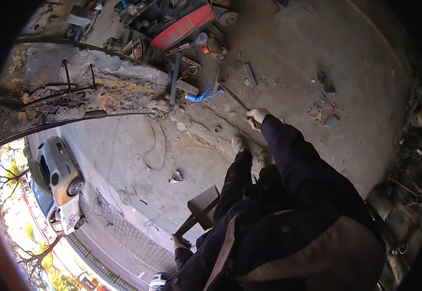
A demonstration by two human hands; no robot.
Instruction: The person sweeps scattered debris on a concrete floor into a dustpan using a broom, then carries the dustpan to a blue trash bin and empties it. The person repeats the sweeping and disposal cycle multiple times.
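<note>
My right hand [256,118], in a pale work glove, is closed round the stick of a long-handled tool [235,97]. The stick slants away to a narrow brownish crosspiece lying near the rubble; whether this is a broom head I cannot tell. At lower left my left hand [178,241], also gloved, grips the dark handle of what looks like a box-shaped, grey-brown dustpan [203,202] beside my leg. Its opening is hidden from here. Just past the crosspiece lies a crumpled blue cloth or bag [204,95]. My shoe [238,143] stands on the dusty floor between the two tools.
A broken wall stub [94,87] with bent rods juts in from the left. Beyond it sits scrap with a red panel [184,28]. Debris [331,120] lies to the right, a loose hose [162,150] left of my feet. Parked cars [58,167] stand outside.
</note>
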